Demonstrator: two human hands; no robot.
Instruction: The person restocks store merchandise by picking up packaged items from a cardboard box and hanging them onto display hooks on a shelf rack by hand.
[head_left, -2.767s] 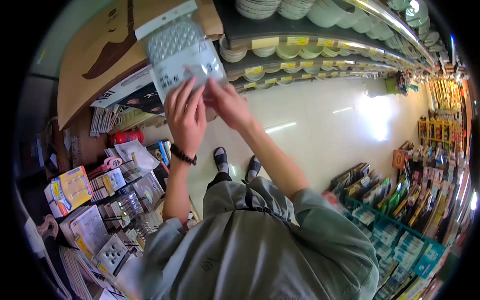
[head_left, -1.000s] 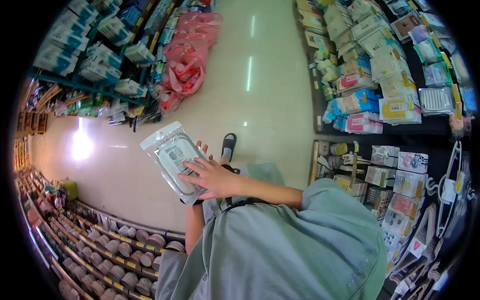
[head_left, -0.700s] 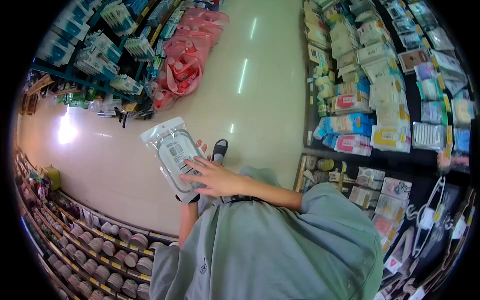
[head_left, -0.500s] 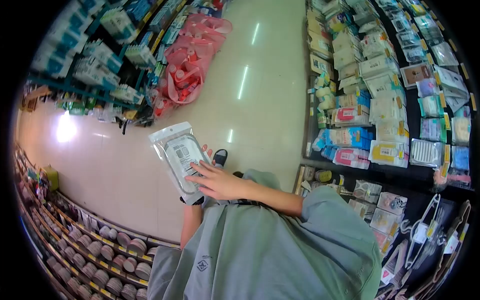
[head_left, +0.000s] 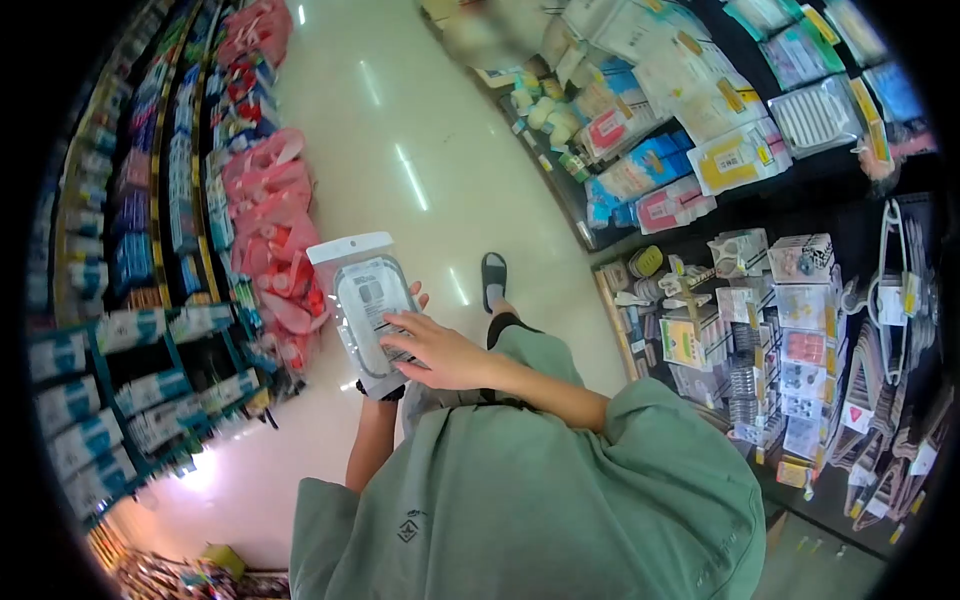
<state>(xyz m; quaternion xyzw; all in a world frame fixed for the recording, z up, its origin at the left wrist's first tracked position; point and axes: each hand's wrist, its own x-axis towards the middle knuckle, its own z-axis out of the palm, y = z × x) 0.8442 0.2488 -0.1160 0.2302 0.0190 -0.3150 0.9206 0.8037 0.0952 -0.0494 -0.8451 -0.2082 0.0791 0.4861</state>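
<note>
A clear plastic hang-hole package (head_left: 370,290) is tilted in front of my body. Inside it are a grey rounded-rectangular outline and a white printed sheet; its contents are not clear enough to name. My left hand (head_left: 418,294) supports it from behind, its fingertips curling past the right edge and the rest hidden. A black band (head_left: 380,391) circles that wrist. Stretched across the package's front, my right hand (head_left: 445,352) rests its spread fingers on the printed sheet and lower right part.
Packaged goods (head_left: 735,160) and hangers (head_left: 890,290) fill racks on my right. Pink bags (head_left: 275,225) line the left shelves, with boxed goods (head_left: 65,400) nearer. Between them runs a shiny tiled aisle floor (head_left: 440,130); my sandalled foot (head_left: 493,280) is on it.
My view has turned, so the pink bags and shelves sit differently and the right rack appears nearer. One foot now shows farther forward. Both hands remain at the package.
</note>
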